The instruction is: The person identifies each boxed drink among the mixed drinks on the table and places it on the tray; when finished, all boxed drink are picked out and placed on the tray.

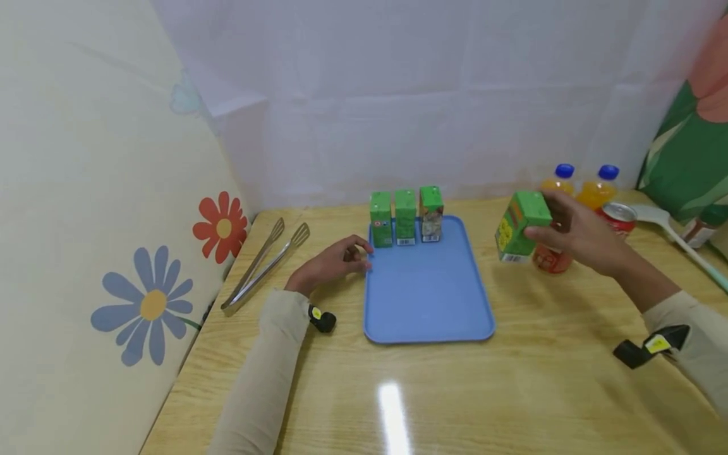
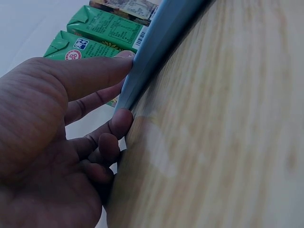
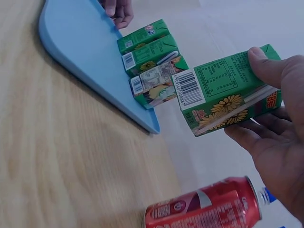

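Note:
A green drink carton [image 1: 520, 226] is pinched between the thumb and fingers of my right hand [image 1: 586, 234], in the air to the right of the blue tray [image 1: 426, 291]. In the right wrist view the carton [image 3: 223, 90] shows its barcode and yellow flowers. Three cartons stand in a row along the tray's far edge: two green ones [image 1: 381, 220] [image 1: 406, 218] and one with a brown and green side [image 1: 431, 215]. My left hand [image 1: 338, 262] holds the tray's left rim, its thumb on the rim [image 2: 156, 47] in the left wrist view.
Behind my right hand stand two orange bottles with blue caps [image 1: 597, 189] and red cans [image 1: 618, 216]. A pale-handled utensil [image 1: 682, 243] and a small bottle [image 1: 705, 224] lie at the far right. Metal tongs [image 1: 264, 268] lie left of the tray.

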### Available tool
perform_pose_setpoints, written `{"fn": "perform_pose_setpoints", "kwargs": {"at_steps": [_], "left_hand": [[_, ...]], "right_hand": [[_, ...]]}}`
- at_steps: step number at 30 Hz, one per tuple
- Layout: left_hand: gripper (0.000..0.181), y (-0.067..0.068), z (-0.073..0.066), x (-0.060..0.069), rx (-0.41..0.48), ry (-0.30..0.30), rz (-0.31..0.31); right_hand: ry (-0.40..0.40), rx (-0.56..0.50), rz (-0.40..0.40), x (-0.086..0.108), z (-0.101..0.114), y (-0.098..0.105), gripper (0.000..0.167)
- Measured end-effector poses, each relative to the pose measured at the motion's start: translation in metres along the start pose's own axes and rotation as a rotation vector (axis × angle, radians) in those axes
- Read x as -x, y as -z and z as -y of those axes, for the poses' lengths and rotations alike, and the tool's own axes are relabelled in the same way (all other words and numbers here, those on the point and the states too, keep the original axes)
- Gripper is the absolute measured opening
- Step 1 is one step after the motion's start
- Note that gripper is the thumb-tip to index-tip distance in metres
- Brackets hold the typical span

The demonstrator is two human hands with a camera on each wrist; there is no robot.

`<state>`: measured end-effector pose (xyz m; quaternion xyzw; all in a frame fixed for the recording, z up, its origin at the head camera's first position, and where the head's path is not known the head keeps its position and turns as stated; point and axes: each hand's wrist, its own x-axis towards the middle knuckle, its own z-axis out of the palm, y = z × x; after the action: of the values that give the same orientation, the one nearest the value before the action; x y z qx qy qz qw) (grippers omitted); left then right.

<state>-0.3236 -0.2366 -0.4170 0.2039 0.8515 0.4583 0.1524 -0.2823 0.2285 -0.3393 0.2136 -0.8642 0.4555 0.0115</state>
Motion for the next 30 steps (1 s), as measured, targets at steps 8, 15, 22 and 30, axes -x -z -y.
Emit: {"fn": "perform_pose_setpoints", "kwargs": {"at_steps": [8, 15, 22, 30], "left_hand": [[0.032, 0.003, -0.002, 0.001, 0.001, 0.007, -0.010], [0.033, 0.000, -0.003, 0.001, -0.004, 0.008, -0.003], [0.031, 0.001, -0.003, 0.002, 0.006, 0.010, -0.016], [0.033, 0.001, 0.000, 0.002, 0.005, -0.019, 0.003]], "right_hand": [[0.007, -0.042, -0.026, -0.041, 0.000, -0.011, 0.070], [0.008, -0.108, -0.021, -0.068, -0.005, -0.028, 0.073], [0.013, -0.136, -0.002, -0.094, -0.007, -0.043, 0.077], [-0.007, -0.196, 0.066, -0.112, -0.017, -0.060, 0.069]]}}
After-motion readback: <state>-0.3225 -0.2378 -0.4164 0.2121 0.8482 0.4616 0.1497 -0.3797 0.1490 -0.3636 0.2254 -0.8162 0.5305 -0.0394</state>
